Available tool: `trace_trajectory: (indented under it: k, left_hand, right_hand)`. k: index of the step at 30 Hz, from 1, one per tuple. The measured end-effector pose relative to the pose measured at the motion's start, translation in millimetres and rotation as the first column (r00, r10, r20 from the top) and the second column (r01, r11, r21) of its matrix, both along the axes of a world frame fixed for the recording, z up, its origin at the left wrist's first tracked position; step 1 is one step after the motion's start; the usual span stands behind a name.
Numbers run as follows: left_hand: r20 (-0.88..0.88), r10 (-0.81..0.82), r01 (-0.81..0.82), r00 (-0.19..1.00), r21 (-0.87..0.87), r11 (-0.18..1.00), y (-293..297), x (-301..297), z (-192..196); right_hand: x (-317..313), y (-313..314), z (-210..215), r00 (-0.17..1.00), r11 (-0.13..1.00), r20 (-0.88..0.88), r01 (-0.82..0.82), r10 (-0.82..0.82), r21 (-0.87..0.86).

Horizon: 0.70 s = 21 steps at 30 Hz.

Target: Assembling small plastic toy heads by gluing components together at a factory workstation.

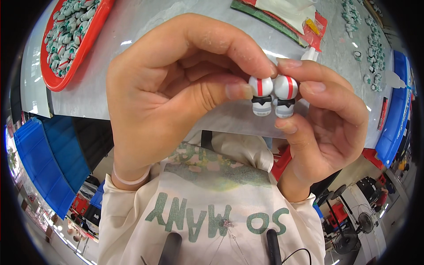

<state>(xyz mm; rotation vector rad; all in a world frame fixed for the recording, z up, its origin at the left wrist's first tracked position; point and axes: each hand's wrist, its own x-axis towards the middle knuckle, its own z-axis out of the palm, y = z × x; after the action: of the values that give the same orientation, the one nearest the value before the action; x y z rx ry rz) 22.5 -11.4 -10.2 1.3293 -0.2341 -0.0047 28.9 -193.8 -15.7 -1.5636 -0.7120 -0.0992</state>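
Note:
Close before me, two small toy figures are held side by side above the table's near edge. Each has a round white head with a red stripe, a black band below it and a white body. My left hand pinches the left figurine by its head between thumb and forefinger. The right figurine sits between the fingertips and thumb of my right hand. Their heads nearly touch; whether they make contact, I cannot tell.
A red tray heaped with similar white and green figurines stands at the far left of the grey table. Several figurines lie in rows at the right. A white squeeze bottle and a blue bin are at the right edge.

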Motion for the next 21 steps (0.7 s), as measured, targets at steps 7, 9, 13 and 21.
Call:
trace_trajectory:
  k: [7,9,13,21]
  left_hand:
    - [-0.008,-0.001,0.001,1.000,0.007,1.000,-2.0,-1.4,0.8]
    - [0.001,0.005,-0.005,1.000,-0.020,1.000,-2.4,-1.4,-0.7]
    - [0.021,0.005,-0.005,1.000,0.008,1.000,-1.8,0.4,-1.2]
    - [-0.064,-0.051,0.053,0.997,0.035,0.998,2.3,-2.2,4.6]
  right_hand:
    - [-1.5,-0.7,-0.1,1.000,1.000,0.000,0.027,-0.027,-0.008]
    - [-1.3,-0.3,0.2,1.000,0.999,-0.003,0.031,-0.031,-0.006]
    - [-0.3,0.5,2.0,0.999,0.999,-0.009,0.039,-0.040,-0.028]
    - [-3.0,5.9,4.7,0.999,0.999,0.005,0.042,-0.042,-0.019]
